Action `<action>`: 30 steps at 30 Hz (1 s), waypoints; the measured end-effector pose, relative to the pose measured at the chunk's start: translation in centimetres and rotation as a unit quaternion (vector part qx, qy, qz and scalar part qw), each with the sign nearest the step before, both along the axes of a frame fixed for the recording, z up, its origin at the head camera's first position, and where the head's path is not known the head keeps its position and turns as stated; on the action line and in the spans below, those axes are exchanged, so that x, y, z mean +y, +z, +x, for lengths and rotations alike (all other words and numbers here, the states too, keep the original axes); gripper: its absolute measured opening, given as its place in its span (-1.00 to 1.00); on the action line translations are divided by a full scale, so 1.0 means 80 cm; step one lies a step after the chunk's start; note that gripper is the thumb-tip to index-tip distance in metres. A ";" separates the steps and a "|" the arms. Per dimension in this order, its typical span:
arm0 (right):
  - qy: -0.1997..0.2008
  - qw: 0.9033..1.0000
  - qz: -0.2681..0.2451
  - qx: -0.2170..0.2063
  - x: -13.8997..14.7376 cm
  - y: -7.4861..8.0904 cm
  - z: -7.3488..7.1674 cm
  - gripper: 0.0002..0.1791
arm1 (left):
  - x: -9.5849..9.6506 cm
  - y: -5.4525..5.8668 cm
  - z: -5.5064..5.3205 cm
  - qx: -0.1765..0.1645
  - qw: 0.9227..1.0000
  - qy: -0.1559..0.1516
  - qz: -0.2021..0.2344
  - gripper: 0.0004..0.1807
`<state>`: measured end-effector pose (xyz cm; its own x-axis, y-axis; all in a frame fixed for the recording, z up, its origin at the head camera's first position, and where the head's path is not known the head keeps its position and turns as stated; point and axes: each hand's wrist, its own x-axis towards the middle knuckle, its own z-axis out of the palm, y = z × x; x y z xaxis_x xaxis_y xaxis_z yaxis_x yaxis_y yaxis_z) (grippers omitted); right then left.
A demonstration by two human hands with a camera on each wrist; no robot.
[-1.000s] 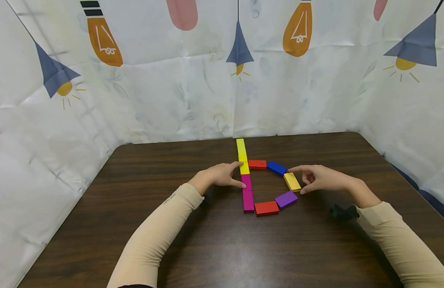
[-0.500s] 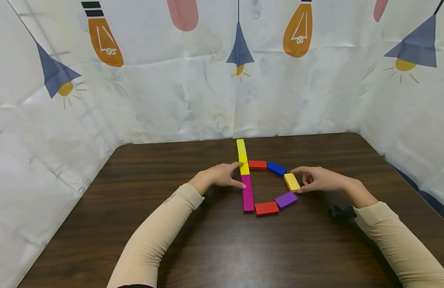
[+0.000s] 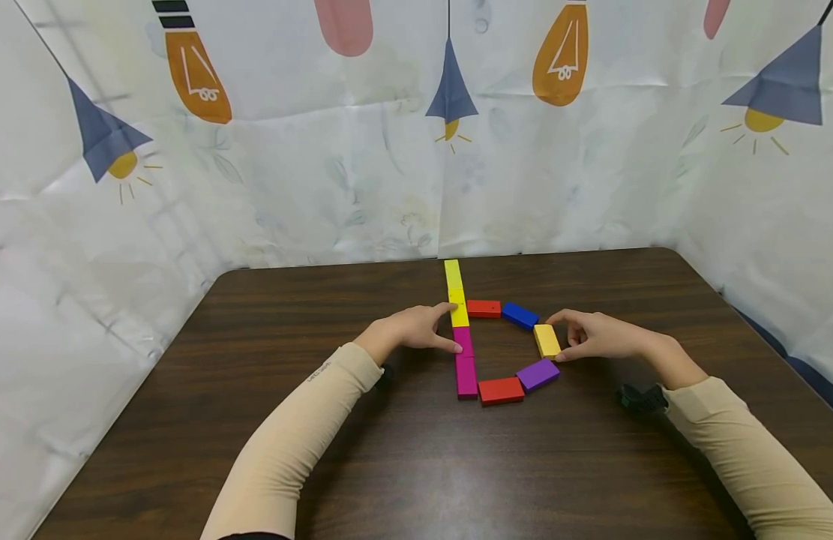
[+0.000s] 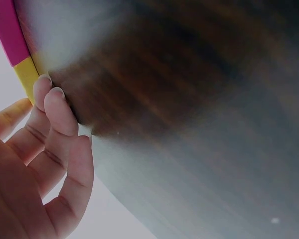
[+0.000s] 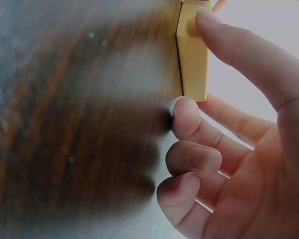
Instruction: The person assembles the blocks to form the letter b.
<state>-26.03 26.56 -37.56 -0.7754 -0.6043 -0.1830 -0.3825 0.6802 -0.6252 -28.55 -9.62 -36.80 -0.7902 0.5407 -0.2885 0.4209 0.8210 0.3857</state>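
Coloured flat blocks lie on the table in a D-like outline. Its straight side has two yellow blocks (image 3: pixel 459 310) at the far end and two magenta blocks (image 3: pixel 466 377) nearer. My left hand (image 3: pixel 416 327) touches this row, index fingertip on a yellow block and thumb on a magenta one, its other fingers loosely bent. On the curved side, my right hand (image 3: pixel 594 334) pinches a golden-yellow block (image 3: pixel 547 341) between thumb and index finger at its two ends. In the right wrist view, the thumb presses against that golden-yellow block (image 5: pixel 194 59) while the remaining fingers curl beside it.
A red block (image 3: pixel 483 309) and a blue block (image 3: pixel 520 316) form the curve's far part. Nearer are a purple block (image 3: pixel 537 374) and another red block (image 3: pixel 501 391). Behind the dark wooden table (image 3: pixel 403 465) hangs a printed curtain (image 3: pixel 308 187).
My right hand has moved slightly left and its thumb has come onto the golden-yellow block. That block has turned a little straighter. The left hand stays in place.
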 end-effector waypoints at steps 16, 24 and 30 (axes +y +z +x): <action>-0.001 1.000 -0.002 -0.001 -0.002 0.002 0.003 -0.30 | -0.001 -0.003 0.000 0.000 1.000 0.005 0.002 0.02; 0.002 1.000 -0.008 -0.002 -0.003 0.003 0.004 -0.31 | 0.000 -0.001 0.000 0.003 1.000 0.003 0.003 0.02; 0.005 1.000 -0.010 0.000 -0.002 0.003 0.005 -0.32 | -0.001 -0.001 0.001 0.005 1.000 0.000 0.000 0.02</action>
